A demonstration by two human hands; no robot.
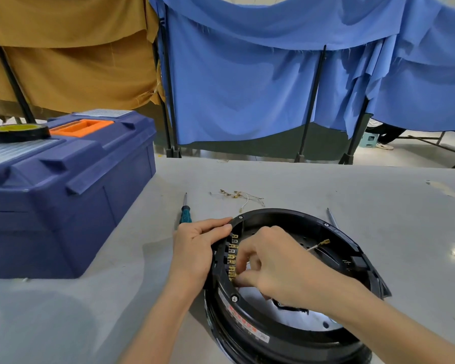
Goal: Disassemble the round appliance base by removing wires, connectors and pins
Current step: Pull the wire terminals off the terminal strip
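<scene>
Brass connectors (232, 254), several left, line the base (247, 334) just right of my left hand (195, 248) gripping its rim; right hand (273, 264) pinches one, pulled wires (238, 195) lying beyond.

Grey table (300, 179), glossy, with light glare on its right side. Behind it, blue cloth (247, 88) hangs over black stands (310, 101). Tan cloth (63, 48) hangs at left. Pale floor (410, 155) beyond. Small green stool (369, 140) at far right.

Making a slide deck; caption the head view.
The left hand grips the round base while the right hand pinches its brass terminals.
</scene>
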